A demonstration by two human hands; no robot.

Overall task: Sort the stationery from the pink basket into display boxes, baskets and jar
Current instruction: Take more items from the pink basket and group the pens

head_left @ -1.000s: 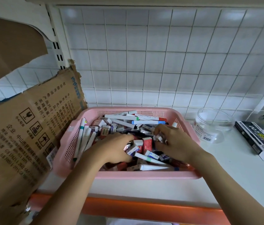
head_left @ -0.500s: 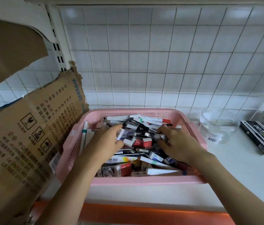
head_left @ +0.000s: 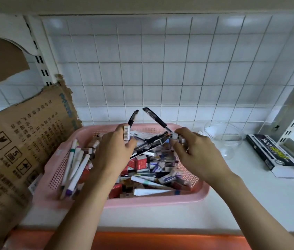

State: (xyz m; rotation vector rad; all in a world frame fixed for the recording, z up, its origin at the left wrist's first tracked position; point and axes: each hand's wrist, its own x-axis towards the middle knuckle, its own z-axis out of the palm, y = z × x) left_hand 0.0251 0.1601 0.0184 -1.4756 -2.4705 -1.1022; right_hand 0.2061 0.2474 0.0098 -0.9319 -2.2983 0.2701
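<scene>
I see my left hand (head_left: 114, 150) and right hand (head_left: 195, 150) each clutching black pens (head_left: 154, 117) above the pink basket (head_left: 52, 177); how many, I can't tell.

Cardboard box (head_left: 16, 150): running out of frame at left and bottom edges; printed text blurring.
Pink basket (head_left: 157, 201): hands covering much of its contents.
Left hand (head_left: 113, 152): fingertips hiding among pens.
Black display box (head_left: 272, 154): label lettering blurring, unreadable.
Clear jar (head_left: 223, 136): outline fading against white shelf.
</scene>
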